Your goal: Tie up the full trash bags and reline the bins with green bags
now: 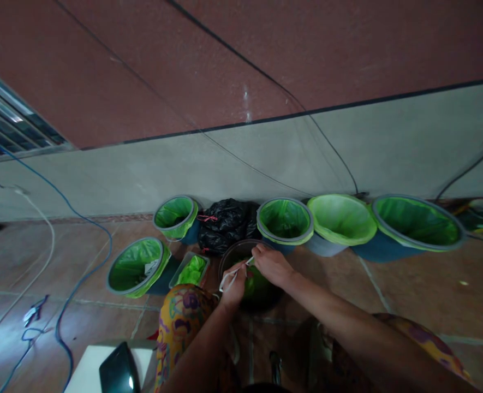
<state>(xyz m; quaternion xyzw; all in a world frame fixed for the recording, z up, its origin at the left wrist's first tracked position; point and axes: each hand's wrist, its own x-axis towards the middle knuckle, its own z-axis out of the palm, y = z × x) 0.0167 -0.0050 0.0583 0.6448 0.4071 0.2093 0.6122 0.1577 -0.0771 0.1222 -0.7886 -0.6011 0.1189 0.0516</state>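
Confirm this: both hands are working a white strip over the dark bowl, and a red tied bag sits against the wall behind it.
Not quite. In the head view the tied bag is black, not red. Both the left hand and right hand do hold the white strip over the dark bowl.

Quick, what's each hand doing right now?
Left hand: closed, pinching a white strip over the dark bin.
Right hand: closed, pinching the strip's other end.

Both bare hands meet near the middle of the view.

The left hand [233, 286] reaches in from the near left, fingers curled, seemingly pinching something thin. The right hand [270, 266] comes from the near right on a long, extended forearm, fingertips bent down beside the left.
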